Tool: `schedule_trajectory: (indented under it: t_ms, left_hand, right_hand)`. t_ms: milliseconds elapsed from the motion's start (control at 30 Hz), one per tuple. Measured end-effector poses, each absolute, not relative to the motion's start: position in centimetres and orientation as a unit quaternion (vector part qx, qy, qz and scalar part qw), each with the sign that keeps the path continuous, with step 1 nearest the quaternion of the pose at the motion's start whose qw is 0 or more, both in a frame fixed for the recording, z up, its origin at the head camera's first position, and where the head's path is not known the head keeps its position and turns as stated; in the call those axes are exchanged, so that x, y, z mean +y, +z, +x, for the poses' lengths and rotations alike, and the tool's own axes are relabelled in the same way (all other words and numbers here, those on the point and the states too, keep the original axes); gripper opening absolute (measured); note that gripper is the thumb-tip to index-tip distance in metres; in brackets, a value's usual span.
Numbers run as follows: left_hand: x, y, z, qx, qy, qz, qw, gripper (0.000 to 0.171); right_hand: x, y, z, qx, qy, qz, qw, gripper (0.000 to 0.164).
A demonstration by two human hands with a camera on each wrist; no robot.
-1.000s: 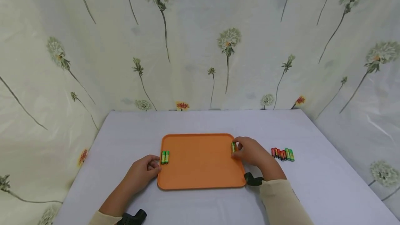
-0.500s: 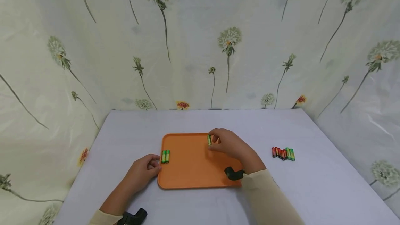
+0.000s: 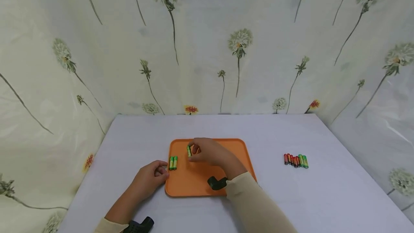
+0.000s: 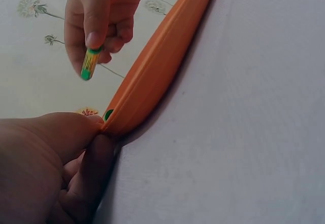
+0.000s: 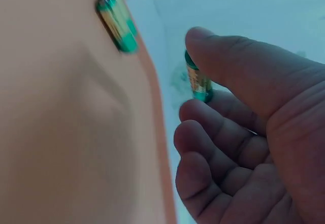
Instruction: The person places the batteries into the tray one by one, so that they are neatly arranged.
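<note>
My right hand (image 3: 211,152) pinches a green-and-yellow battery (image 3: 189,151) between thumb and fingers, above the left half of the orange tray (image 3: 191,187). Two similar green batteries (image 3: 171,163) lie side by side along the tray's left edge. At that same edge my left hand (image 3: 147,179) grips the rim; the left wrist view shows its thumb and finger pinching the tray corner (image 4: 147,92). In the right wrist view the held battery (image 5: 199,82) stands partly behind the thumb, apart from the batteries on the tray (image 5: 118,21).
On the white table (image 3: 323,197), right of the tray, lies a row of several red batteries (image 3: 291,160) and green batteries (image 3: 303,161). Dandelion-patterned sheeting (image 3: 200,46) rises behind and beside the table. Each wrist carries a black camera mount (image 3: 217,183).
My right hand has carried the battery leftward, from the tray's right edge across to its left half. The left hand keeps its grip on the rim.
</note>
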State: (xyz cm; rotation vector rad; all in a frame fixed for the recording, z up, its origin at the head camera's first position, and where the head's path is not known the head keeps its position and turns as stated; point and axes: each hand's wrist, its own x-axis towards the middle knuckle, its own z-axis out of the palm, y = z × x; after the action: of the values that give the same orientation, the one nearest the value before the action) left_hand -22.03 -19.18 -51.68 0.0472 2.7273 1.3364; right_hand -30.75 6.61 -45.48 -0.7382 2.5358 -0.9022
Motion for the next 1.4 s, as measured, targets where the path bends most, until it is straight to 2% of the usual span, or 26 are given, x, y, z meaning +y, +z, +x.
schedule_trajectory:
  t_ms: [300, 700, 1033, 1267, 1400]
  left_hand:
    - [-19.2, -51.7, -22.1, 0.893, 0.448, 0.012, 0.054, 0.033]
    - [-19.2, -51.6, -21.9, 0.893, 0.448, 0.019, 0.044, 0.033]
    - [-19.2, -51.4, -21.9, 0.893, 0.447, 0.018, 0.042, 0.032]
    - [-19.2, -51.8, -21.9, 0.894, 0.445, 0.019, 0.042, 0.032]
    - [-19.1, -51.8, -21.9, 0.895, 0.444, 0.018, 0.043, 0.032]
  right_hand:
    - [3.3, -47.0, -30.3, 0.899, -0.297, -0.262, 0.190, 0.043]
    - [1.7, -47.0, -29.6, 0.916, -0.279, -0.212, 0.196, 0.035]
    - [0.7, -48.1, -29.8, 0.928, -0.236, -0.237, 0.166, 0.031]
    - [0.6, -48.1, -29.6, 0.926, -0.242, -0.230, 0.176, 0.035]
    - [0.7, -48.1, -29.5, 0.927, -0.236, -0.232, 0.175, 0.043]
